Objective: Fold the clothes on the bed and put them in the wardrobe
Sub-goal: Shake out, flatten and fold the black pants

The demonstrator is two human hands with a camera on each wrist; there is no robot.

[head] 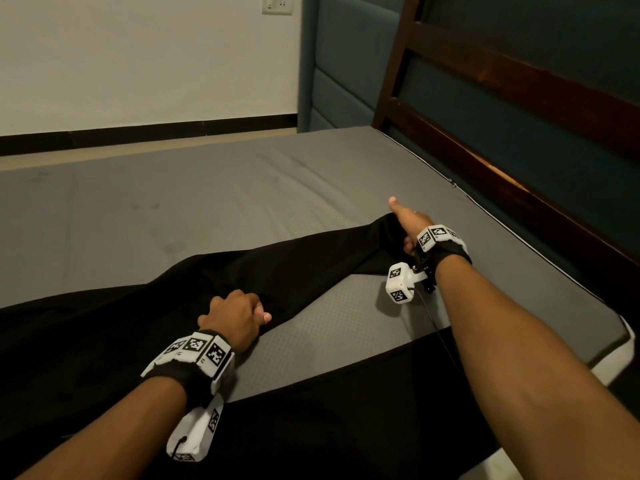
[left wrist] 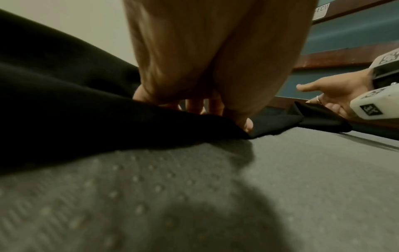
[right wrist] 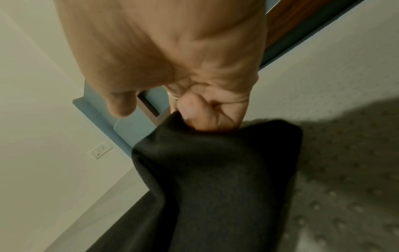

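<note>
Black trousers [head: 284, 271] spread across grey mattress [head: 207, 202], one leg stretched toward wooden headboard [head: 519, 84]. Leg's middle edge pinched by left hand [head: 235, 315], fingers [left wrist: 195, 104] curled onto cloth. Leg's end bunched inside right hand [head: 410, 225], lower fingers closed round fabric, forefinger pointing straight out. White label [left wrist: 321, 12] on headboard reading partly "FECW", remainder cut off. Wall socket [head: 277, 3] above.

A white label [left wrist: 321, 11] on the wooden headboard [left wrist: 336, 56] — partly cut off — reads "FECW".
</note>
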